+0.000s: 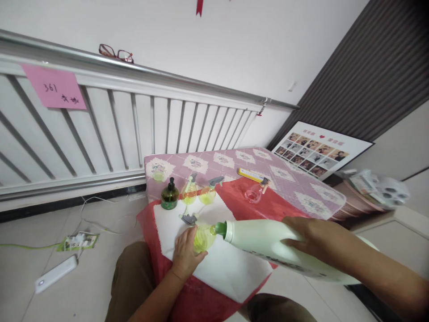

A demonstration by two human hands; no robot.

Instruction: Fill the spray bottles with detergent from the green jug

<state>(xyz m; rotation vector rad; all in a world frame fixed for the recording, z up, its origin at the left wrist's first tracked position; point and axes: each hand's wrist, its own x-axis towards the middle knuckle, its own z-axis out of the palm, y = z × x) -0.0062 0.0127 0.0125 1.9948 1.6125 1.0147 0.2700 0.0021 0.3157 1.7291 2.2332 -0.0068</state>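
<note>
My right hand [308,237] grips a large pale green jug-like bottle [264,241], tipped so its green spout [220,229] meets the mouth of a small clear spray bottle. My left hand [186,251] is wrapped around that spray bottle [203,238], which has yellow-green liquid inside. Just behind my left fingers lies a grey spray head [188,219]. Two spray bottles with yellowish liquid, one [189,193] beside the other [208,194], stand at the back of the white paper [231,273]. A dark green pump bottle [170,195] is left of them.
A clear pinkish spray bottle [254,193] stands on the red cloth [234,192], near a yellow box [251,174]. A small pale cap [158,176] sits on the patterned tablecloth [221,160]. A radiator [167,120] runs behind; a power bank [56,274] and cables are on the floor.
</note>
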